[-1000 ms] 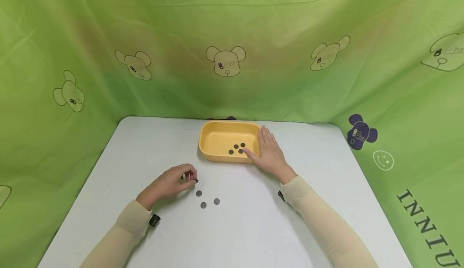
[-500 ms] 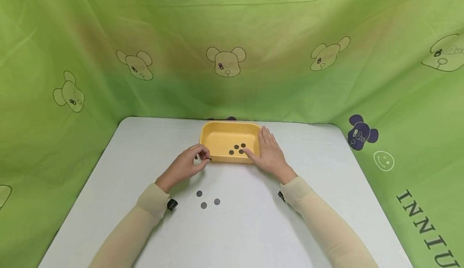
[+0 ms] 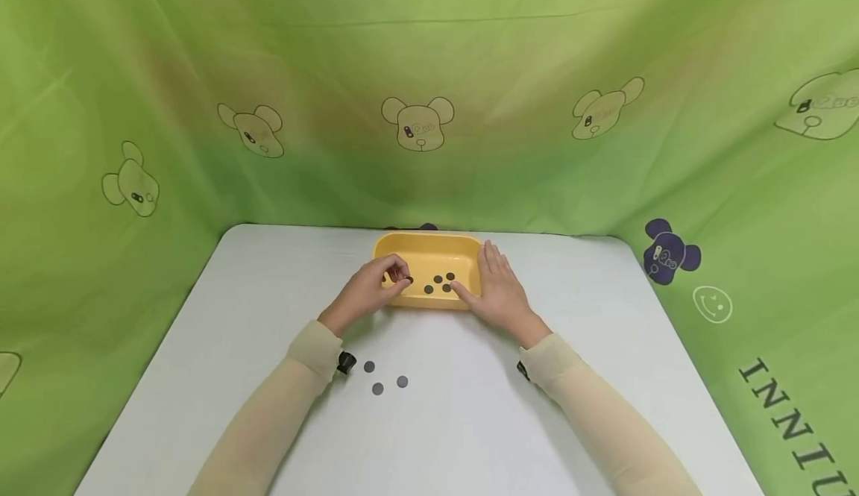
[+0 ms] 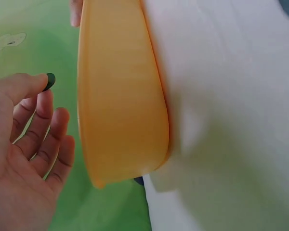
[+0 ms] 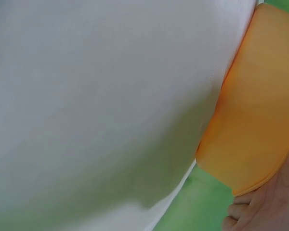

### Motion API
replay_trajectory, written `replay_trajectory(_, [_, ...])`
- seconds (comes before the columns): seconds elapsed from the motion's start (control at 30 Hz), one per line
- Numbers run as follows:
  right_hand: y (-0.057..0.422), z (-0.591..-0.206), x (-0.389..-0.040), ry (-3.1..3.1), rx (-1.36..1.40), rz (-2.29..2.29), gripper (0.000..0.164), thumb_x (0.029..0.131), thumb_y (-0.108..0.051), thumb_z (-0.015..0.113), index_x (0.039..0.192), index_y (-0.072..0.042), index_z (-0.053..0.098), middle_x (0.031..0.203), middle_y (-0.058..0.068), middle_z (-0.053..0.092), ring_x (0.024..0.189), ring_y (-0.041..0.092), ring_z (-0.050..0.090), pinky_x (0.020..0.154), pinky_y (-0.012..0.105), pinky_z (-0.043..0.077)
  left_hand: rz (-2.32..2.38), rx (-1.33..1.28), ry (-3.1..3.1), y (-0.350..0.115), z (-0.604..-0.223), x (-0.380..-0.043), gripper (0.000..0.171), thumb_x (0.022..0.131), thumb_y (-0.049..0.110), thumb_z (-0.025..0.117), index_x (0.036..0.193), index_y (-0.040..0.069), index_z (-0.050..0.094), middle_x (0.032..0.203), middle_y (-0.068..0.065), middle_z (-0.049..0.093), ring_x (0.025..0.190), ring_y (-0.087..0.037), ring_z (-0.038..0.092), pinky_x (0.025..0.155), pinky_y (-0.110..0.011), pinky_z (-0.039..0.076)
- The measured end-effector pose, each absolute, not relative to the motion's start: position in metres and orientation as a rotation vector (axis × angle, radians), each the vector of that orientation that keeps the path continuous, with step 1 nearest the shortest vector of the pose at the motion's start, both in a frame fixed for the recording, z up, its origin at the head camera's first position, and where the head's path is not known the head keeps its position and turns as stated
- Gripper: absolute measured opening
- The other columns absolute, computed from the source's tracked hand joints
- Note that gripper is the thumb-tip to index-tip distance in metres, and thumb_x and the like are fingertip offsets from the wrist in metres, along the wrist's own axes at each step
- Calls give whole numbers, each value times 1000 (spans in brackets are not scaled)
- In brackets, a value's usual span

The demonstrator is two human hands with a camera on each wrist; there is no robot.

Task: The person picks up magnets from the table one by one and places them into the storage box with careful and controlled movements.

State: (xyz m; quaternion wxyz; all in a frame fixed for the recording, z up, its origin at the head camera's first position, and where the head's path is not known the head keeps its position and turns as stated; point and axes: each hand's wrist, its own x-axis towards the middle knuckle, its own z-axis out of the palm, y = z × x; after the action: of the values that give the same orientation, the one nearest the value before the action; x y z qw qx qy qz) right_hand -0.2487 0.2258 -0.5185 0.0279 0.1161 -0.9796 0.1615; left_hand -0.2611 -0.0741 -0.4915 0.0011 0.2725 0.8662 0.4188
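My left hand (image 3: pixel 367 287) is over the left part of a yellow plastic box (image 3: pixel 426 304), pinching a small dark round disc (image 3: pixel 410 280) between thumb and fingers. In the left wrist view the disc (image 4: pixel 49 82) sticks out past the thumb tip, and the other fingers curve loosely beside the box wall (image 4: pixel 120 96). Straight fingers of my right hand (image 3: pixel 499 291) lie along the right end of the box, its thumb reaching over the front rim. Several matching discs (image 3: pixel 438 280) lie on the box floor, near that thumb.
Three more dark discs (image 3: pixel 378 388) lie on the white table (image 3: pixel 470 421) in front of the box. A green printed cloth (image 3: pixel 429 48) hangs behind the table and along both sides. The box stands near the table's far edge.
My left hand has carried its disc from beside the discs on the table, forward and to the right, over the front rim into the space above the box. The right hand stays put.
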Motion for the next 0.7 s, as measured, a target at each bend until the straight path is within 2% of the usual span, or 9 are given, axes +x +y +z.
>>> replay_trajectory(0.27, [227,-521,-250,-3001,367,472,110,104,-74,43,168,8,8,177,27,6,166,41,7,136,48,6,1305,763,2691,-67,-494,-274,8,104,22,75,105,18,68,97,6,70,89,-14,63,78,-33,53])
replay_trajectory(0.53, [226,-516,-247,-3015,342,490,110,105,-72,45,168,9,7,178,26,2,166,40,3,136,48,4,1218,793,2676,-62,-487,-288,9,105,22,74,104,18,66,98,4,69,91,-15,63,78,-33,53])
replay_trajectory(0.7, [229,-516,-245,-3029,357,503,111,105,-75,42,168,8,5,178,25,-2,166,39,0,136,48,2,1159,800,2676,-55,-485,-296,9,105,21,74,103,17,66,97,3,67,90,-13,61,78,-30,53])
